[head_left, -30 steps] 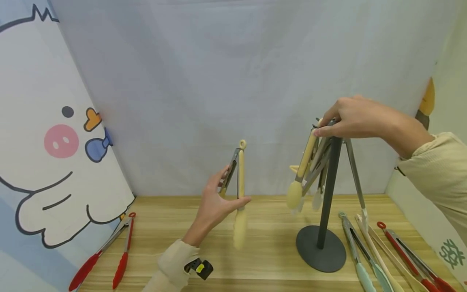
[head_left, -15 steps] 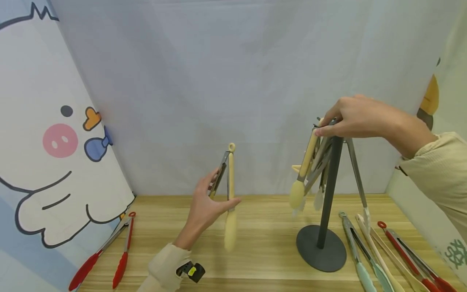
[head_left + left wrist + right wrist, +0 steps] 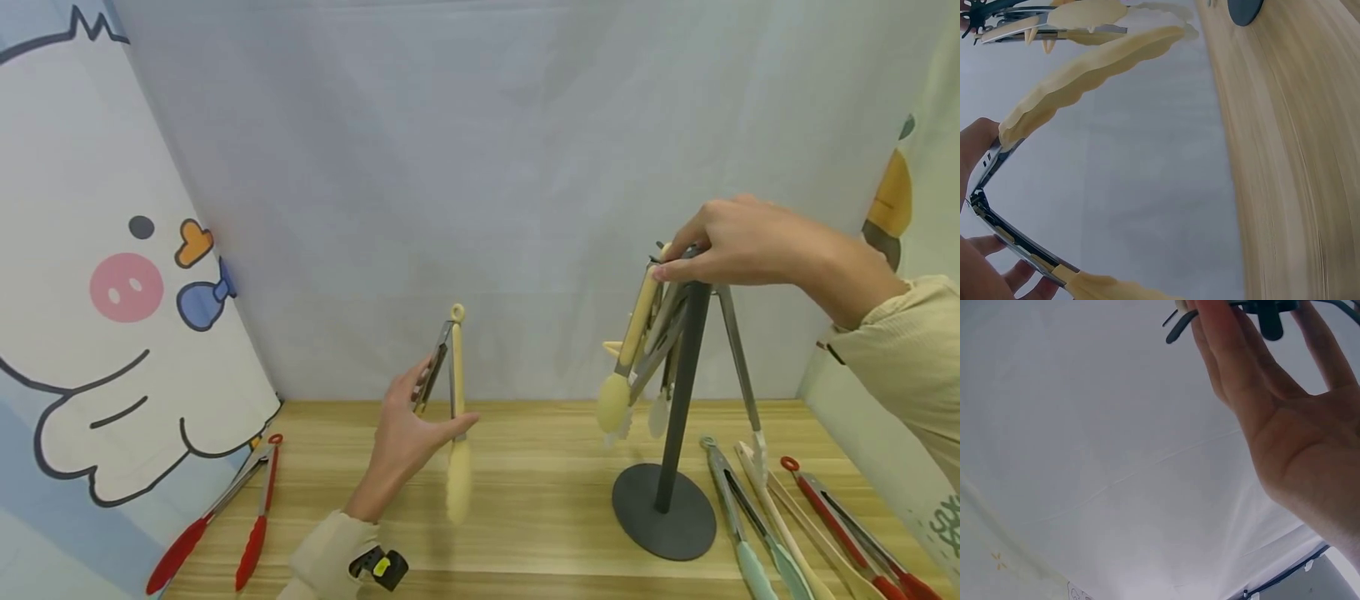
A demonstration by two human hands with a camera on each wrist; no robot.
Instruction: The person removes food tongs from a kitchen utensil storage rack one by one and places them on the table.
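Observation:
My left hand (image 3: 405,437) holds cream-tipped tongs (image 3: 458,375) upright over the table, ring end at the top. In the left wrist view, the arms of these tongs (image 3: 1079,81) spread in a wide V between thumb and fingers. My right hand (image 3: 757,242) is at the top of a dark stand (image 3: 681,400), its thumb and fingers pinching the upper end of hanging cream tongs (image 3: 636,325). Other tongs hang close behind these, partly hidden. From below, the right wrist view shows the stand's dark hooks (image 3: 1269,319) against the fingers of that hand.
Red tongs (image 3: 255,546) lie at the table's left. Mint tongs (image 3: 750,533), cream tongs (image 3: 791,525) and more red tongs (image 3: 847,533) lie right of the stand's round base (image 3: 663,533). A pale cloth (image 3: 450,167) hangs behind the wooden table (image 3: 540,500).
My left hand has moved left and slightly down with its tongs, away from the stand. The right hand keeps its place at the stand's top.

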